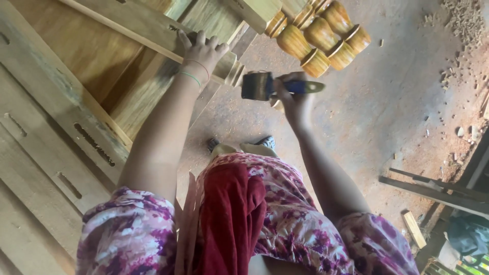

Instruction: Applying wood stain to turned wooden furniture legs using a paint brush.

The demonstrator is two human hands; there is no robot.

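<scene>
While your left hand [202, 51] lies spread over the wooden rail [147, 38] of the furniture frame [61, 102], its fingers draped across the top edge and pressing it rather than closing around it, your right hand [295, 99] is clenched about the blue handle of a paintbrush [275, 86]. You hold the brush sideways, with its dark bristle head pointing toward your left hand and sitting just beside the turned, ringed end of the rail [232, 69]. The brush does not clearly touch the wood (the gap is too small to judge from this angle).

You wear two thin bands on your left wrist [192, 71], one green and one reddish. Above the brush, a cluster of turned wooden legs [321, 38] with a glossy amber finish juts out from the frame, well apart from both hands. The frame itself fills the left side of the view, its pale boards cut with narrow slots [94, 145].

Below your arms you see your floral purple clothing [285, 214] with a dark red cloth [232, 214] draped over it, and your sandalled feet [242, 146] on the dusty concrete floor [387, 102]. Wood chips [466, 20] lie scattered at the far right, and loose timber pieces [433, 191] rest near the lower right.
</scene>
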